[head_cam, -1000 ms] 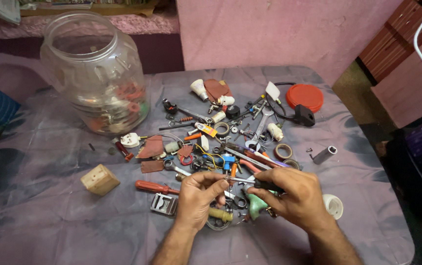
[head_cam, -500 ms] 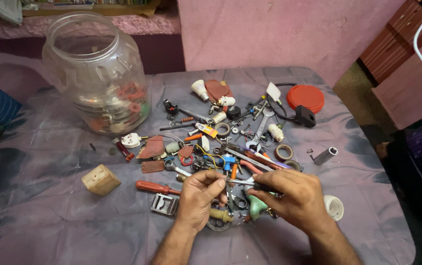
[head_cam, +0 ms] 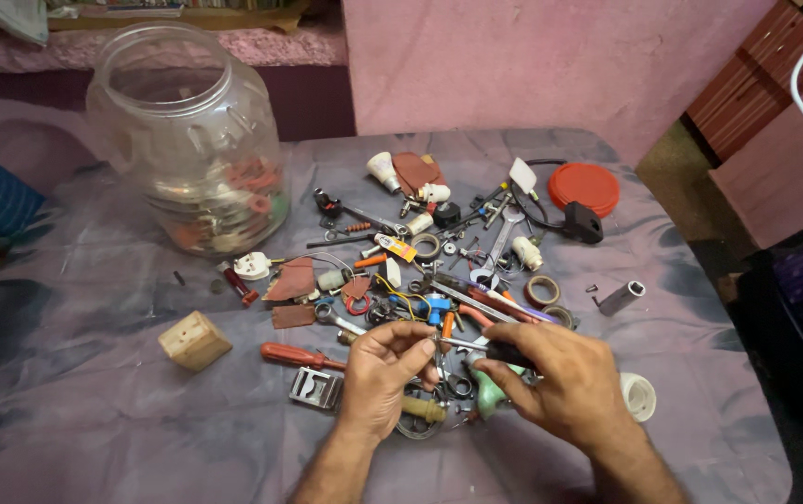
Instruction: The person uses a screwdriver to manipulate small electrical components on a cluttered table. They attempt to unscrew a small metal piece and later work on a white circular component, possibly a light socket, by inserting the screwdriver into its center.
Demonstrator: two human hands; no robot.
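Screwdriver with a black handle (head_cam: pixel 499 352) lies across both hands near the front edge of the table (head_cam: pixel 93 439), just over the front fringe of the heap of small hardware. Its handle sits in the right hand (head_cam: pixel 565 383), fingers wrapped narrowly around it, while the thin metal shaft points left toward the left hand (head_cam: pixel 384 373), whose thumb and fingertips are pinched together at the tip; whether they hold some small part there cannot be told. Under the hands lie a green-handled tool (head_cam: pixel 490 394) and a yellowish handle (head_cam: pixel 423 409), both partly hidden.

Left of the left hand, a red-handled screwdriver (head_cam: pixel 300 356) lies flat, with a metal buckle-like plate (head_cam: pixel 315 387) just in front of it and a small wooden block (head_cam: pixel 194 340) further toward the left edge. Right of the right hand, near the right edge, sits a white roll of tape (head_cam: pixel 640 396). Behind the hands the heap spreads across the middle of the table: a spanner (head_cam: pixel 499 238), wire bits, a blue part (head_cam: pixel 435 306), rings and brown scraps. A short metal tube (head_cam: pixel 621 298) lies apart on the right side. Toward the back right corner rests a round red lid (head_cam: pixel 584 188), touched by a black plug on a cable (head_cam: pixel 583 223). At the back left stands a large clear plastic jar (head_cam: pixel 187 140), upright and open, with odd pieces in its bottom. A white plug (head_cam: pixel 252 266) lies just in front of it
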